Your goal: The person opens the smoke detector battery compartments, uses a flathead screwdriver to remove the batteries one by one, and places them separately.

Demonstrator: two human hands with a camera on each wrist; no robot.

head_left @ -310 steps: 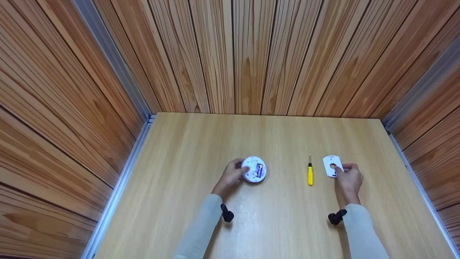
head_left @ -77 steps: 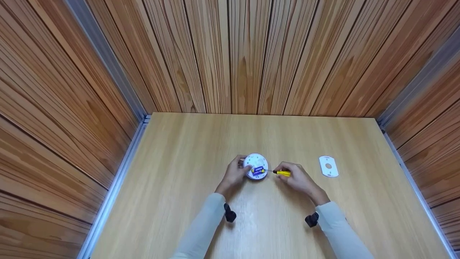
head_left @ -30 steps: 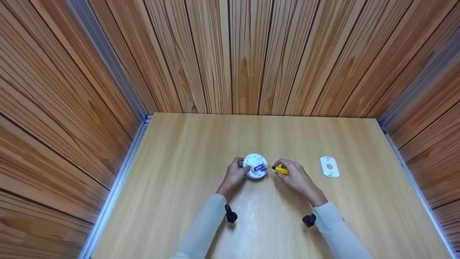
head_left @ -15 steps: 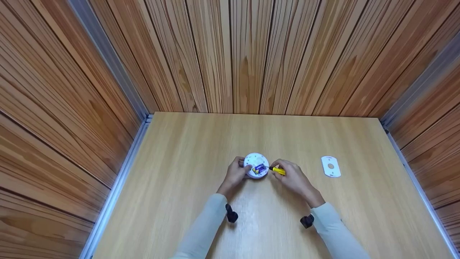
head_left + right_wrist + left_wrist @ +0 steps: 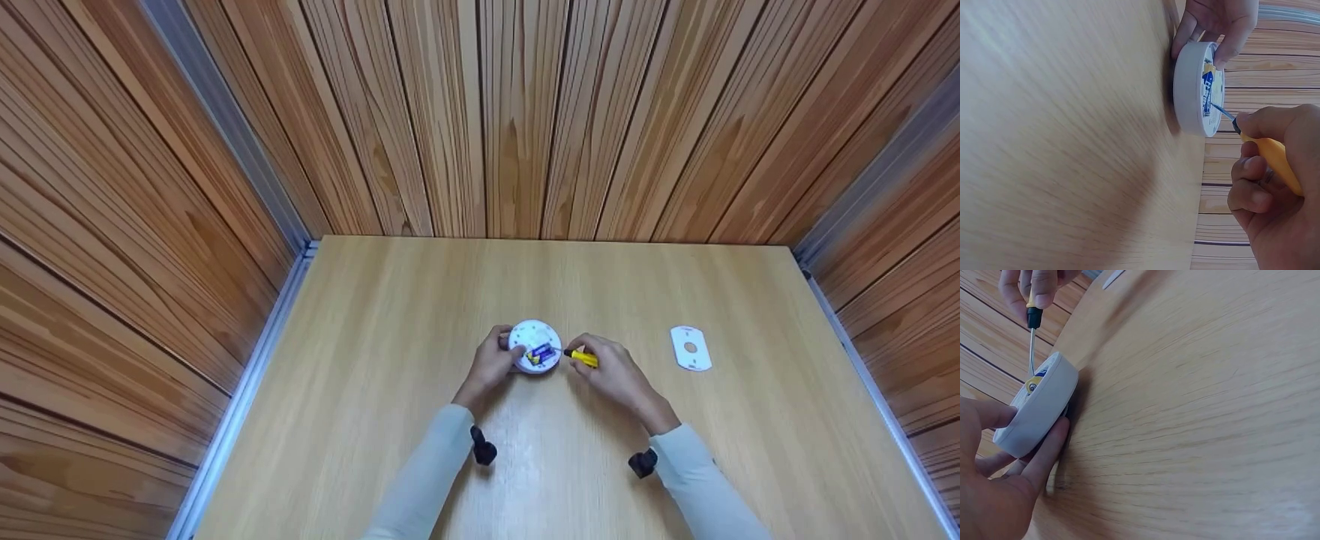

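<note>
With our left hand (image 5: 489, 365) fingers curled round the round white device (image 5: 534, 346) at mid-worktop (image 5: 420, 315), our right hand (image 5: 611, 371) grips the yellow screwdriver (image 5: 583, 358), its tip now slid in against the blue battery (image 5: 541, 352), so prying looks underway.

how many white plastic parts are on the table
2. A round white case sits mid-table, gripped by the left hand. A flat white cover plate lies alone to its right. Smaller parts may be hidden.
</note>
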